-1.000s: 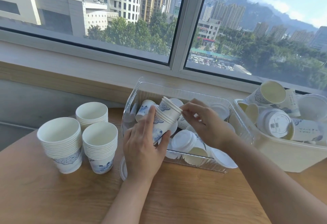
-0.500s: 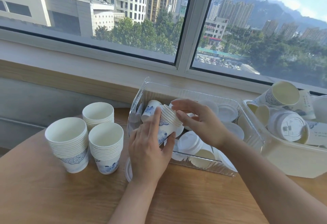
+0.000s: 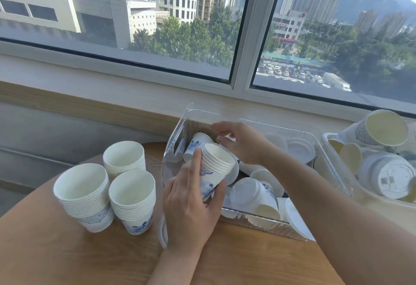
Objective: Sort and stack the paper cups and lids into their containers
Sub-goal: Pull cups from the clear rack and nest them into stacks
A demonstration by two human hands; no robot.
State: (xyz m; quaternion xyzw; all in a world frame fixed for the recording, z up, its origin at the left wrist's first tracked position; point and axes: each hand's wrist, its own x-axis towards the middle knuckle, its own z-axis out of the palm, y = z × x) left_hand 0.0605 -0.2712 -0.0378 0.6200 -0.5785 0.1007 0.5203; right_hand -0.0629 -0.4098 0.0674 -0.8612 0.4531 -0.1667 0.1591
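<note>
Her left hand grips a tilted nested stack of white blue-patterned paper cups at the clear plastic bin's near-left corner, while right-hand fingers, spread loose, should pinch the far loose cup squarely before nesting.

One head-worn view looks forward and down from the near edge of the table, close over both forearms, facing the window behind its far edge. Wide-angle bending seems to curve the table's left edge.
</note>
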